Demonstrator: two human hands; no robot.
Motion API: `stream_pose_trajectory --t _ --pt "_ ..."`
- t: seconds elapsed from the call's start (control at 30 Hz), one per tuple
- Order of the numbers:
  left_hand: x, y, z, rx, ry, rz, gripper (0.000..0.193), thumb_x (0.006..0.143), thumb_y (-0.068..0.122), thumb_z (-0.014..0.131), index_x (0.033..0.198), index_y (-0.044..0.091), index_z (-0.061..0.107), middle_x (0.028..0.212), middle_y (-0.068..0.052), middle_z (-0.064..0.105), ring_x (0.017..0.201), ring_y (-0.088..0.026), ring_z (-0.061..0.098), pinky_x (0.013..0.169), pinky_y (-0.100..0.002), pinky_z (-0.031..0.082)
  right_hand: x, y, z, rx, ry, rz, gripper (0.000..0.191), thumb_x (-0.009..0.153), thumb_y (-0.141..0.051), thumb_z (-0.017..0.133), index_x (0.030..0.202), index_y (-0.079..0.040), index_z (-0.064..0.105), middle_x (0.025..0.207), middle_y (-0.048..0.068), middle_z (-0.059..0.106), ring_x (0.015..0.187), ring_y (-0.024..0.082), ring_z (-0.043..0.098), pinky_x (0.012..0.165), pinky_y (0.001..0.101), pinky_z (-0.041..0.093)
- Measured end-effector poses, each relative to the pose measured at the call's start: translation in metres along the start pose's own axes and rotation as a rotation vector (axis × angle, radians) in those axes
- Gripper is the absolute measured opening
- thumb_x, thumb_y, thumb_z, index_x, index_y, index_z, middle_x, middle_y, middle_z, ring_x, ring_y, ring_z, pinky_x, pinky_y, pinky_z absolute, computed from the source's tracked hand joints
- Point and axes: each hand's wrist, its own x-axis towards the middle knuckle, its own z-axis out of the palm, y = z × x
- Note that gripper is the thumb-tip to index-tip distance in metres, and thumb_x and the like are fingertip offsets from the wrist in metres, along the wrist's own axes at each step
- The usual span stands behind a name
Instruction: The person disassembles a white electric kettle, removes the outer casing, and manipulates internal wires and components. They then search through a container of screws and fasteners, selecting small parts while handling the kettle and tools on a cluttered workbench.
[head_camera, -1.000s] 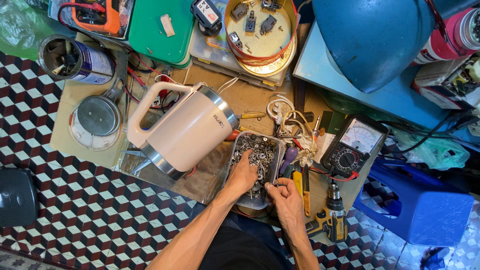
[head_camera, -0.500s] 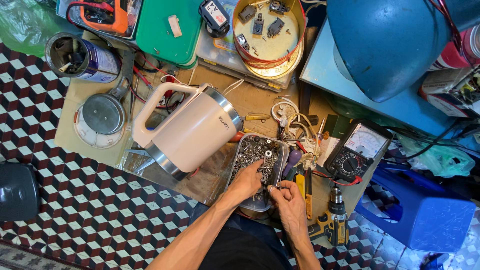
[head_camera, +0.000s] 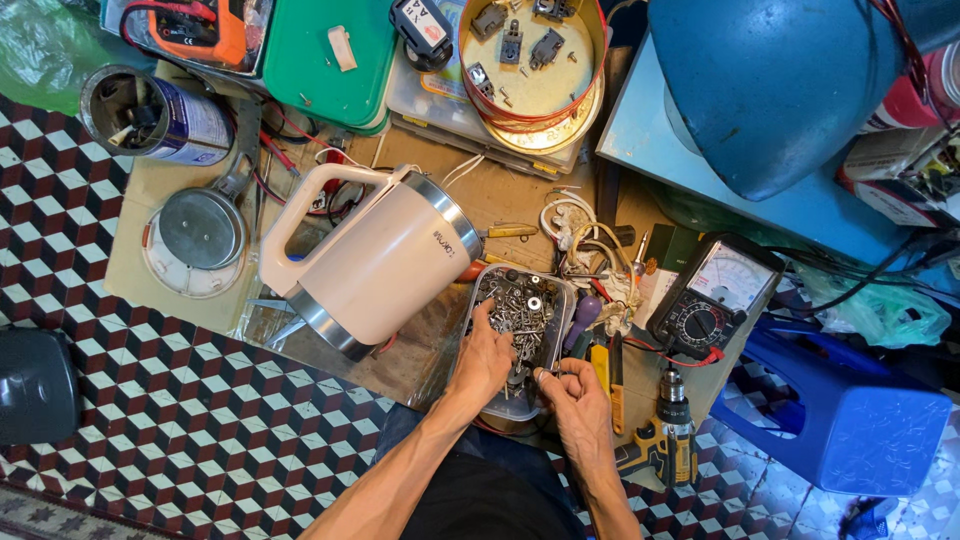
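While resting on the near left rim of the clear plastic tray (head_camera: 556, 290), the left hand (head_camera: 483, 362) is lying with its fingers (head_camera: 482, 322) spread loosely and stretched toward the heap of screws (head_camera: 520, 310), gripping nothing that can be seen. Just beside it, at the near end of the same tray, the right hand (head_camera: 572, 392) is curling its fingers (head_camera: 547, 376) narrowly together, apparently pinching some small metal piece; what piece exactly, cannot tell.

Concerning the tray: lying on the brown board on the floor, with its long axis running from the person away toward the white cable bundle (head_camera: 575, 225), tilting slightly to the right at the far end. Filled with screws, nuts and washers.

Directly left of the tray, touching or almost touching it, the cream electric kettle (head_camera: 375, 265) is lying on its side, long axis going diagonally, steel base pointing to the near left, open top to the far right, handle to the far left.

Right of the tray, lying close together: a purple-handled tool (head_camera: 582, 318), a yellow-handled tool (head_camera: 601, 368) and a black analog multimeter (head_camera: 715, 295). Nearer to the person, a yellow cordless drill (head_camera: 668, 440), chuck pointing away. Further left, a round kettle base (head_camera: 200, 235) and an open tin can (head_camera: 150, 113), well apart from both hands.
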Motion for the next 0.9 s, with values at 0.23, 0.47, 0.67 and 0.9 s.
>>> stream_pose_trajectory --t 0.23,0.47,0.67,0.9 --pt "-0.001 0.008 0.002 0.015 -0.046 -0.054 0.073 0.092 0.013 0.055 0.156 0.0 0.022 0.077 -0.02 0.073 0.072 -0.033 0.074 0.07 -0.043 0.058 -0.001 0.002 -0.002 -0.015 0.0 0.003 0.035 0.086 -0.023 0.074 0.111 -0.001 0.062 0.071 0.002 0.066 0.064 0.009 0.056 0.06 0.0236 0.044" --pt "0.003 0.006 0.004 0.092 -0.089 -0.023 0.066 0.094 0.014 0.056 0.153 0.0 0.032 0.083 -0.022 0.073 0.078 -0.036 0.074 0.074 -0.045 0.057 -0.001 0.0 -0.003 -0.02 -0.001 0.002 0.036 0.086 -0.024 0.074 0.111 -0.001 0.062 0.071 0.003 0.066 0.065 0.01 0.057 0.061 0.0242 0.045" --pt "0.002 0.007 -0.002 0.182 -0.174 0.022 0.059 0.095 0.014 0.056 0.151 0.006 0.042 0.083 -0.025 0.071 0.08 -0.039 0.072 0.078 -0.048 0.056 -0.001 0.0 -0.002 -0.017 -0.006 -0.001 0.035 0.087 -0.024 0.074 0.11 -0.001 0.062 0.071 0.003 0.066 0.065 0.01 0.057 0.061 0.0242 0.045" --pt "-0.001 0.012 -0.011 0.062 -0.305 -0.14 0.055 0.096 0.013 0.049 0.151 0.012 0.048 0.072 -0.022 0.069 0.062 -0.039 0.066 0.058 -0.05 0.053 -0.001 0.002 -0.001 0.021 -0.011 -0.008 0.034 0.087 -0.023 0.074 0.109 -0.001 0.061 0.07 0.003 0.065 0.064 0.01 0.056 0.06 0.0244 0.045"
